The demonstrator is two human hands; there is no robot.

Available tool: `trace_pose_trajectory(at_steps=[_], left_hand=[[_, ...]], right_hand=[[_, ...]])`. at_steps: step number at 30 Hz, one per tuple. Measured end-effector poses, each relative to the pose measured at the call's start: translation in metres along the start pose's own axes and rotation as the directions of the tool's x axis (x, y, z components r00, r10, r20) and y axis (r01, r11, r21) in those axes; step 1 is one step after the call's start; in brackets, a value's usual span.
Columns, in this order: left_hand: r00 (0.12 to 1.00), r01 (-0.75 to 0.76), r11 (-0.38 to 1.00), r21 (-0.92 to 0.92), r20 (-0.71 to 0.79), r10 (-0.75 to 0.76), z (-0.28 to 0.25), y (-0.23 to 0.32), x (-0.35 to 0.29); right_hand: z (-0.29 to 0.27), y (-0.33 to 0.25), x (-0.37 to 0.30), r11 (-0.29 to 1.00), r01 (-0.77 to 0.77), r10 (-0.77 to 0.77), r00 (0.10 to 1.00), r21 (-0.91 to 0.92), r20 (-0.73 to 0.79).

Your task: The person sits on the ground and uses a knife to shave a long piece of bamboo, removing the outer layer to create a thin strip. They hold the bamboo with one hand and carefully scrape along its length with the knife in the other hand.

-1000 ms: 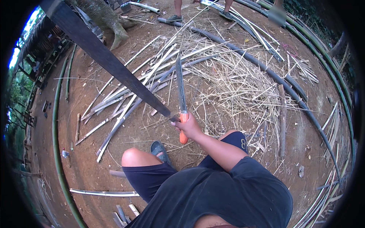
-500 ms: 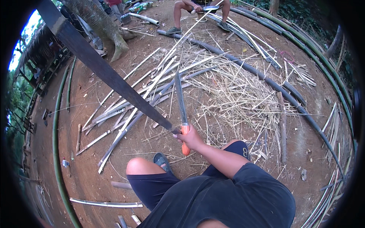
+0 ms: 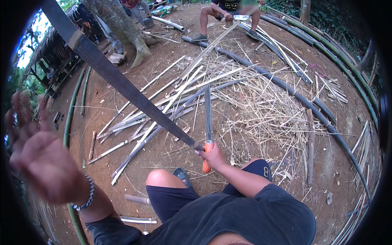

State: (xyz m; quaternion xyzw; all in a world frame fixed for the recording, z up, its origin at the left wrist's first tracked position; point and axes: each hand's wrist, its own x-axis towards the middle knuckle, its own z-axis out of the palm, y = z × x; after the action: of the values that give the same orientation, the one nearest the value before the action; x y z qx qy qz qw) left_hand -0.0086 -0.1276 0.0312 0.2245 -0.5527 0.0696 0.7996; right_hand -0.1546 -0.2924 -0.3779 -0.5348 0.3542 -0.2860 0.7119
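My left hand point(image 3: 45, 163) is raised at the left, palm showing and fingers spread, somewhat blurred, with nothing in it. A braided bracelet point(image 3: 86, 196) circles that wrist. In front of my body, my right hand point(image 3: 213, 155) is closed around the orange handle point(image 3: 207, 164) of a long knife point(image 3: 208, 116), whose blade points up and away from me. The same hand grips the near end of a long dark bamboo slat point(image 3: 126, 87) by its thumb. The slat slants to the upper left, past a node near its far part.
Split bamboo strips point(image 3: 141, 116) lie across the dirt ahead, beside a heap of pale shavings point(image 3: 265, 110). A long dark bamboo pole point(image 3: 281, 83) runs behind the heap. Another person point(image 3: 228, 12) sits beyond it, handling a strip. A tree trunk point(image 3: 122, 24) stands at the upper left.
My left hand has come into view at the left, open and raised. My right hand still holds the knife and slat. The whole view has shifted slightly.
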Motion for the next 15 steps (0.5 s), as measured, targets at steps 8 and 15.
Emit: trace_pose_trajectory(at_steps=[8, 15], left_hand=[[0.933, 0.360, 0.927, 0.103, -0.010, -0.361, -0.008, -0.129, -0.008], [0.764, 0.589, 0.804, 0.075, -0.375, -0.525, -0.032, -0.159, 0.022]], right_hand=[[0.007, 0.013, 0.017, 0.997, 0.002, -0.017, 0.983, -0.081, -0.184], [0.012, -0.018, -0.004, 0.859, -0.086, -0.080, 0.951, -0.505, -0.300]])
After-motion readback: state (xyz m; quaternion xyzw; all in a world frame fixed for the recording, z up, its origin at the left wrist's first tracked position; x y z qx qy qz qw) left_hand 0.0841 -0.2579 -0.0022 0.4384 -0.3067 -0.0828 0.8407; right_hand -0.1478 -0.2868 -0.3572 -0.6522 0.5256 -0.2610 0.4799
